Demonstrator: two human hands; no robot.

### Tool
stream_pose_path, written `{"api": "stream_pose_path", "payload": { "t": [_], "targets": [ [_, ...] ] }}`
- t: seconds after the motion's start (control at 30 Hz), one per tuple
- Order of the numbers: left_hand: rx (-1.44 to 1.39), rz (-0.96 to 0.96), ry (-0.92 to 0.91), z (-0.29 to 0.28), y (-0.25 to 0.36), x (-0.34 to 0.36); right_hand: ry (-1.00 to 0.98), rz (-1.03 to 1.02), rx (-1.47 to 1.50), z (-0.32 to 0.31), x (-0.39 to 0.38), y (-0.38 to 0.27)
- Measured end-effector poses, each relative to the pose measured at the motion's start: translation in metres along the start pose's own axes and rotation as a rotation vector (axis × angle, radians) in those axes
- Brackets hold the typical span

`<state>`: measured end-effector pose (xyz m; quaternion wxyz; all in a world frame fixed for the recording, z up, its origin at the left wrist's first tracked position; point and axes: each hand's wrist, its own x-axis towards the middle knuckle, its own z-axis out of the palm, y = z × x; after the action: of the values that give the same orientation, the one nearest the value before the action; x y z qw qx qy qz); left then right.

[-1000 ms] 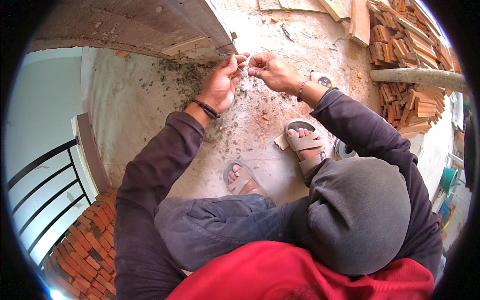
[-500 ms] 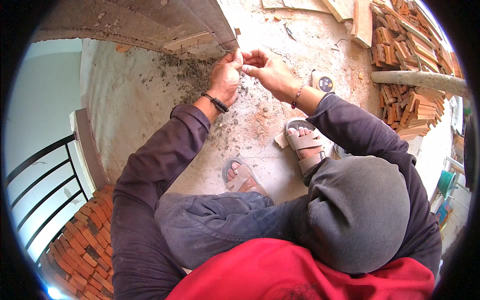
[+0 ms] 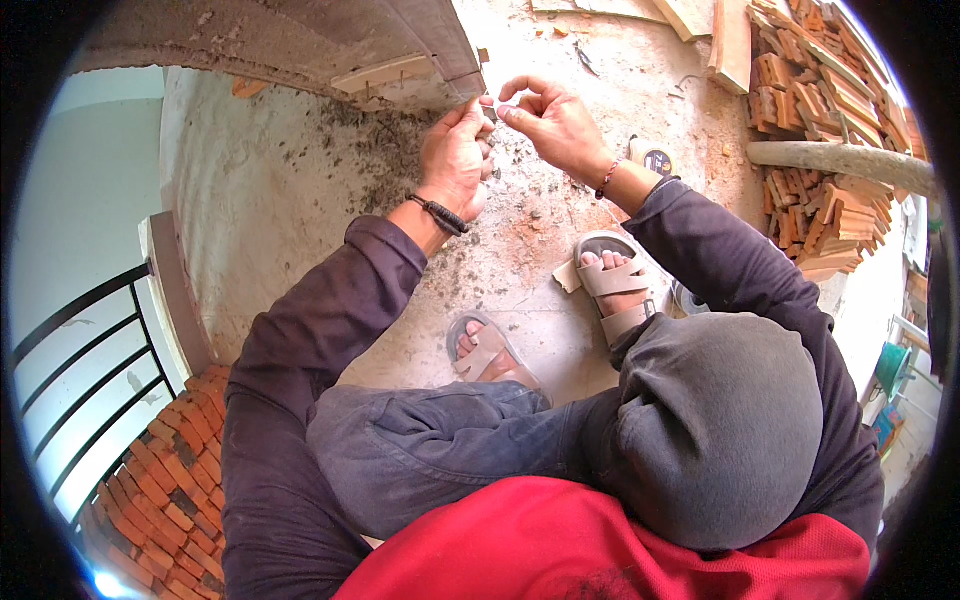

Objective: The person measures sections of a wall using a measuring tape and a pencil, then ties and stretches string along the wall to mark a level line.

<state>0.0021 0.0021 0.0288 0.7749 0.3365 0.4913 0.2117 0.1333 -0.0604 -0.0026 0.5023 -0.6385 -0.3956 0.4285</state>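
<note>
My left hand [image 3: 457, 160] is closed at the lower corner of a rough grey concrete piece [image 3: 290, 45], thumb uppermost. A small dark bit shows at its fingertips, too small to name. Just to the right, my right hand [image 3: 562, 128] is raised with thumb and forefinger brought together in a pinch; whatever lies between them cannot be made out. A narrow gap separates the two hands. A light wooden strip [image 3: 385, 73] with nails in it runs along the concrete beside my left hand.
A tape measure [image 3: 657, 161] lies on the dusty floor right of my right wrist. Stacked bricks and tiles [image 3: 835, 215] stand at the right, crossed by a pole [image 3: 835, 162]. More bricks [image 3: 165, 490] and a black railing [image 3: 85, 315] are at the left. My sandalled feet [image 3: 613, 285] are below.
My right hand has drawn away to the right from my left hand, opening a gap between them. The left hand stays at the concrete corner. The view has shifted slightly.
</note>
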Motion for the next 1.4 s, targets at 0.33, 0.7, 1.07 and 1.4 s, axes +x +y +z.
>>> {"api": "stream_pose_path", "payload": {
  "t": [0.33, 0.7, 1.07, 1.4],
  "targets": [
    [-0.069, -0.056, -0.055, -0.004, -0.002, -0.001, 0.032, -0.470, -0.235, 0.008, 0.001, 0.015],
    [-0.075, -0.169, -0.086, -0.009, 0.011, 0.001, 0.074, -0.556, -0.350, 0.005, 0.009, 0.009],
    [0.190, 0.011, -0.024, -0.018, -0.007, 0.002, 0.027, 0.172, -0.061, 0.006, 0.019, 0.000],
    [0.006, 0.125, -0.291, -0.033, -0.015, 0.019, -0.010, 0.582, 0.292, 0.003, 0.032, -0.018]
  ]
}}
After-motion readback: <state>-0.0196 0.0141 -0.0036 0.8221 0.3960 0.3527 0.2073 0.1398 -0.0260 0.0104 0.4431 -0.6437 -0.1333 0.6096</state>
